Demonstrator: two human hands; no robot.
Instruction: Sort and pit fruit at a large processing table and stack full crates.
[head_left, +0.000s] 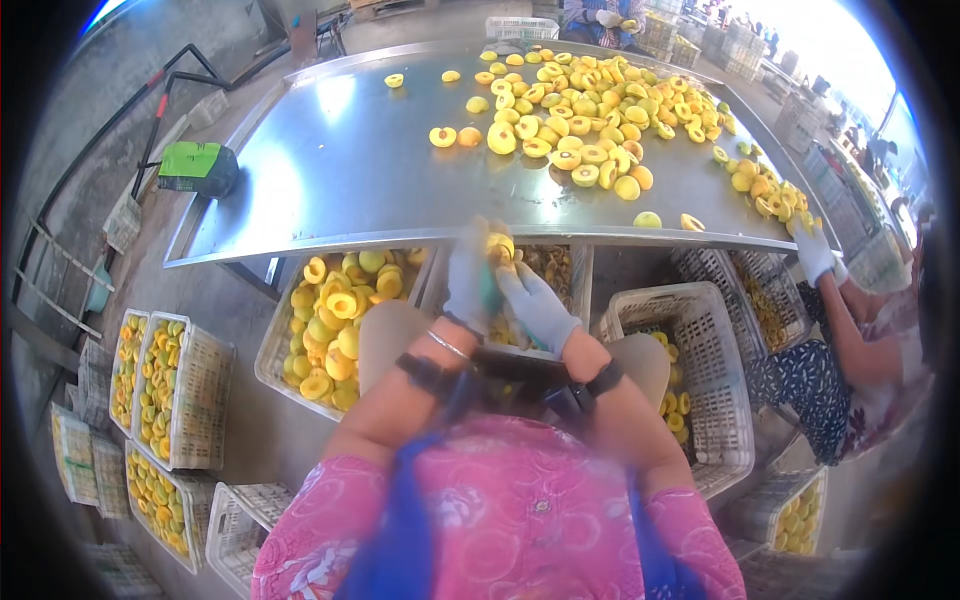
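Observation:
My left hand (469, 277), in a pale glove and blurred by motion, is raised before the near edge of the metal table (360, 187). Close beside it is my right hand (536, 304), also gloved, its fingers reaching to a yellow halved fruit (499, 247) between the two hands. Which hand bears the fruit cannot be made out. Something green shows at my left palm, too blurred to name. Below the hands, a crate (581, 289) holds brown pits or scraps. Many halved yellow stone fruits (585, 124) lie spread over the table.
A plastic crate of fruit halves (322, 337) stands by my left knee, a partly filled crate (705, 322) by my right. A green and black bag (196, 169) rests at the table's left corner. At right, a co-worker's gloved hand (814, 251) touches fruit. More filled crates (184, 397) stand left.

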